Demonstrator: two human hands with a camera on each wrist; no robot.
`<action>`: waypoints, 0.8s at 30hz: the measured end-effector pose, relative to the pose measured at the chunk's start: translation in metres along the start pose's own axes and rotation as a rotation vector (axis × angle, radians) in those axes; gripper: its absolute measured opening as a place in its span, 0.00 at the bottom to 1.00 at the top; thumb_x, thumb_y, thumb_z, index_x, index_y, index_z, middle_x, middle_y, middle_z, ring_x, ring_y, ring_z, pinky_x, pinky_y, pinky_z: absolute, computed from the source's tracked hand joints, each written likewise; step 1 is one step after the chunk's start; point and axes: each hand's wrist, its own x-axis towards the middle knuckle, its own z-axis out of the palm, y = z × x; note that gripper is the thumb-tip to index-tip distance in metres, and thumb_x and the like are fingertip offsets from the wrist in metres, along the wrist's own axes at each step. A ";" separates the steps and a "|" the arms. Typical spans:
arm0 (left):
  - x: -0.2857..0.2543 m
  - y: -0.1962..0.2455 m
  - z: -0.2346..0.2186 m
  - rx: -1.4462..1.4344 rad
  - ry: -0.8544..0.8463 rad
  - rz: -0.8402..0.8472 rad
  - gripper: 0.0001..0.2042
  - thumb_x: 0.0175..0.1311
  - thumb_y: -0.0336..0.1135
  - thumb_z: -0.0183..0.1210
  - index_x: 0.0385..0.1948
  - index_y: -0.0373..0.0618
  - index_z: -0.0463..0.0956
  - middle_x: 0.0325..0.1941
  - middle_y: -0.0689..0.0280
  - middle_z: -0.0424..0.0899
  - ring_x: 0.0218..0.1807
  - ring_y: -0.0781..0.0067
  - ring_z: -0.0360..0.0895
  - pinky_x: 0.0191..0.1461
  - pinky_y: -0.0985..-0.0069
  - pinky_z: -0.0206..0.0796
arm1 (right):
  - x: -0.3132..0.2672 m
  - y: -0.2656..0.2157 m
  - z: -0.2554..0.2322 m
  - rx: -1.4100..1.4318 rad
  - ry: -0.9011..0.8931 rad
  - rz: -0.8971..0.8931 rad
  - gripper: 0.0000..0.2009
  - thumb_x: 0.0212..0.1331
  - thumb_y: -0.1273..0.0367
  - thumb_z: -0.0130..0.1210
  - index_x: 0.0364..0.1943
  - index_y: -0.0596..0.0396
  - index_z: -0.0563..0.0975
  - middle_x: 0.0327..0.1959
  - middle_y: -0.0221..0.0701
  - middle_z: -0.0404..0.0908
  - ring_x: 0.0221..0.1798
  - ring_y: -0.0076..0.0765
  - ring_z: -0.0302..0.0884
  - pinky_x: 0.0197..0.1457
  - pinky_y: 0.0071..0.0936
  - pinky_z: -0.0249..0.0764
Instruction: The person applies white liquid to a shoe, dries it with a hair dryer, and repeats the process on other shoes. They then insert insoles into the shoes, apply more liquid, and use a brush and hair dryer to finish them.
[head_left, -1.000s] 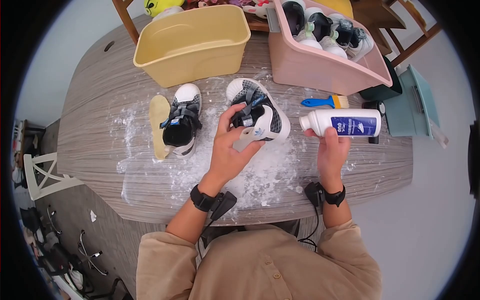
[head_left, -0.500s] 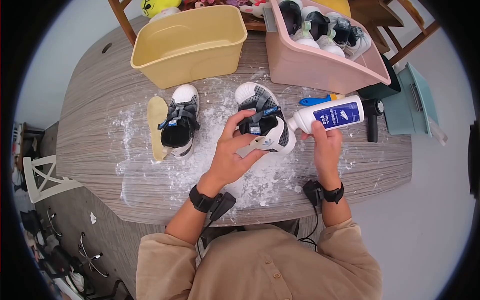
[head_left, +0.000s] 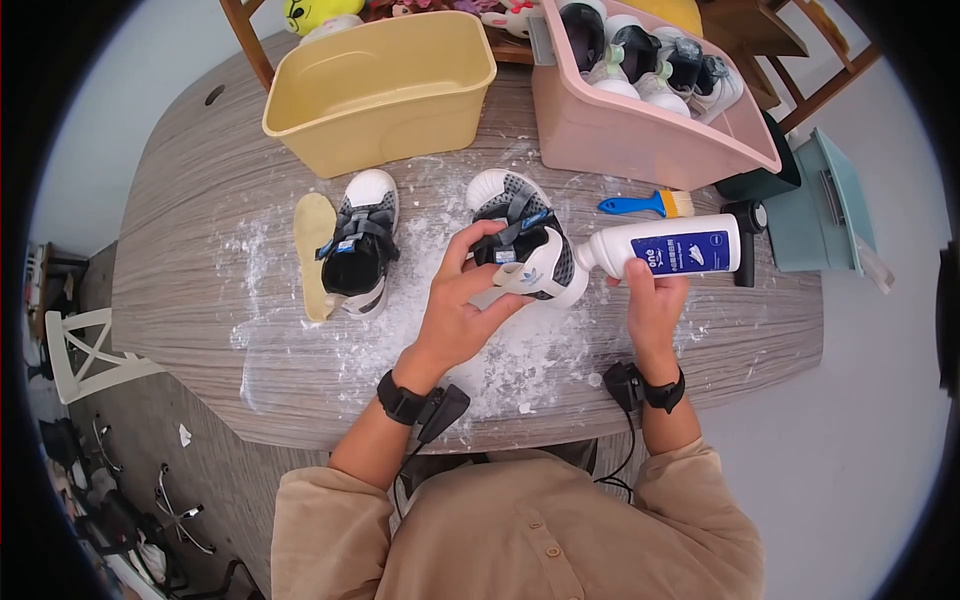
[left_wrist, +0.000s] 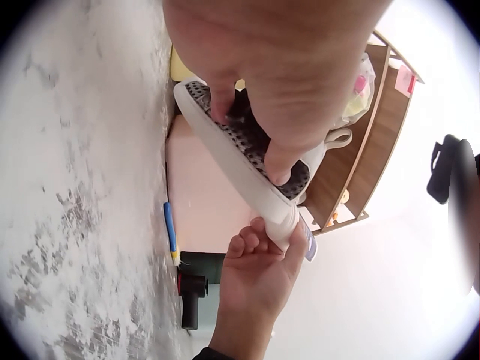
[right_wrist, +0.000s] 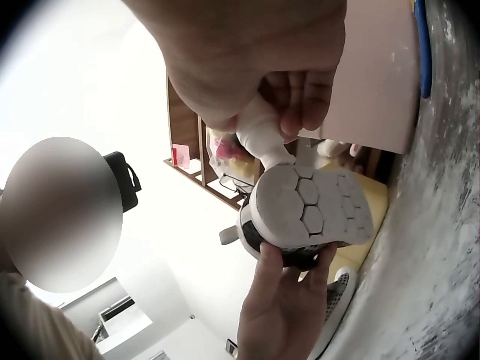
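I think I am working in a room of a home. At the far edge of the wooden table (head_left: 200,180) stand a yellow tub (head_left: 385,95) and a pink bin of shoes (head_left: 640,125), and behind them a wooden shelf (left_wrist: 375,142) holds soft toys (head_left: 315,12) (a child's, perhaps). White chairs (head_left: 85,350) stand at the left.

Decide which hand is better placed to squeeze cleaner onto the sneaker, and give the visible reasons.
The right hand, probably. It already grips the white bottle, held sideways with its nozzle at the heel of the sneaker. The left hand grips that sneaker, holding it tilted above the table, so it is occupied.
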 end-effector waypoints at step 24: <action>0.002 -0.004 -0.005 0.030 0.144 -0.074 0.15 0.46 0.26 0.68 0.38 0.37 0.79 0.58 0.60 0.70 0.54 0.68 0.72 0.57 0.74 0.64 | -0.013 -0.011 0.002 -0.360 -0.369 -0.432 0.22 0.47 0.65 0.65 0.46 0.60 0.75 0.38 0.39 0.79 0.37 0.40 0.76 0.41 0.31 0.72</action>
